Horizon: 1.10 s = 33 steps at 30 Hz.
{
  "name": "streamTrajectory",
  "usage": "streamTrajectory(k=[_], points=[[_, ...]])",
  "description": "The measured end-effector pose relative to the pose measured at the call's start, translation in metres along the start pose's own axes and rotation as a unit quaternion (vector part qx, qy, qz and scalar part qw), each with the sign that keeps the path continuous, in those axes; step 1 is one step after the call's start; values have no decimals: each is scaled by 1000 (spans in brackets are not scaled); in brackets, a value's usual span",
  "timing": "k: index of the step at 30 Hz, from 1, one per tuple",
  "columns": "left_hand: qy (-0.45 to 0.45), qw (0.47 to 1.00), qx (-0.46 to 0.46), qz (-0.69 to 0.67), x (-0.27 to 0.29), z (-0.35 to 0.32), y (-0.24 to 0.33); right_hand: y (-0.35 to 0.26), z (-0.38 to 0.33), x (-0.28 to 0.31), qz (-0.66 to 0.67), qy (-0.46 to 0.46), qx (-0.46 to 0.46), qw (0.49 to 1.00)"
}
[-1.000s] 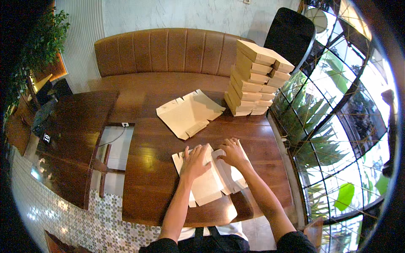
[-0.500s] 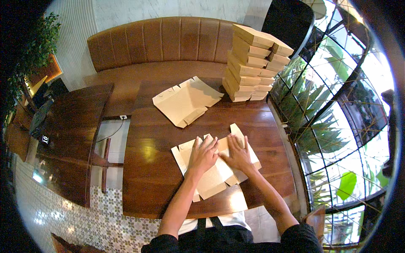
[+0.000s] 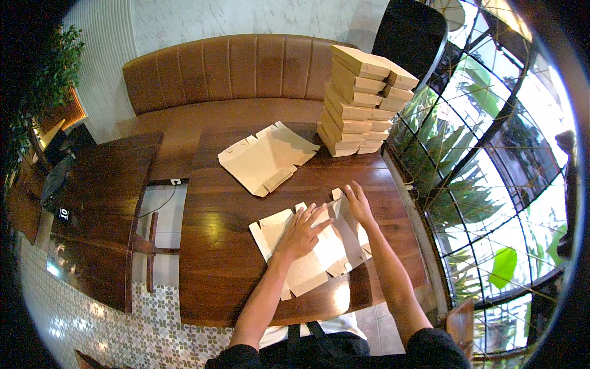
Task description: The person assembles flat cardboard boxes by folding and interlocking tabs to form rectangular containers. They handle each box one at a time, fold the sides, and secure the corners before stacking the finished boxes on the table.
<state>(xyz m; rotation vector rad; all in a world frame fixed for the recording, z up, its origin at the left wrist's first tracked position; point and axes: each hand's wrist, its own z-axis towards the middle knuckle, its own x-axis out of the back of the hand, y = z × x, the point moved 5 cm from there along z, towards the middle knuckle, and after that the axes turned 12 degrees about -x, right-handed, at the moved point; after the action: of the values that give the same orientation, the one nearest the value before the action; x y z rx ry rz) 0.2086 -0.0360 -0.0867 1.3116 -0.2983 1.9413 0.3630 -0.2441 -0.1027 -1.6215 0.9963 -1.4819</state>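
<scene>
A partly folded brown cardboard box blank point(image 3: 307, 273) lies on the wooden table in front of me. My left hand point(image 3: 299, 235) rests on its middle, palm down and fingers spread. At the blank's right part, my right hand point(image 3: 359, 208) is against the far right flap with its fingers stretched out. The panel beneath that hand looks shaded and tilted up; part of it is hidden by the hand and forearm. Farther back lies a second flat cardboard blank point(image 3: 264, 157), touched by neither hand.
A tall stack of folded cardboard boxes point(image 3: 359, 101) stands at the table's far right corner. Behind the table point(image 3: 212, 246) runs a brown padded bench point(image 3: 239, 67). To the right is a gridded window point(image 3: 473, 203); another dark table point(image 3: 101, 209) stands left across a gap.
My right hand has shifted from flat on the blank to its far right edge, and the right panel has tilted up. The left hand stays on the blank, its fingers spread wider.
</scene>
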Motion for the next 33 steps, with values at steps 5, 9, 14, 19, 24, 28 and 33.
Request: streamTrajectory(k=[5, 9, 14, 19, 24, 28, 33], points=[[53, 988, 145, 16, -4, -9, -15, -3, 16, -7, 41, -105, -12, 994], [26, 983, 181, 33, -11, -14, -25, -2, 6, -2, 161, -172, -51, 971], [-12, 981, 192, 35, -15, -16, -30, -7, -10, -1, -253, -37, 137, 957], [0, 980, 196, 33, -13, -18, -30, -18, -44, -32, -416, 21, 270, 868], [10, 979, 190, 67, -15, -16, -30, -13, -59, -29, -491, 23, 192, 850], [31, 979, 192, 60, -15, -10, -28, -2, -49, -28, -434, 44, 119, 892], [18, 948, 305, 92, 4, -22, -32, 12, -34, 0, -179, 58, 1, 982]])
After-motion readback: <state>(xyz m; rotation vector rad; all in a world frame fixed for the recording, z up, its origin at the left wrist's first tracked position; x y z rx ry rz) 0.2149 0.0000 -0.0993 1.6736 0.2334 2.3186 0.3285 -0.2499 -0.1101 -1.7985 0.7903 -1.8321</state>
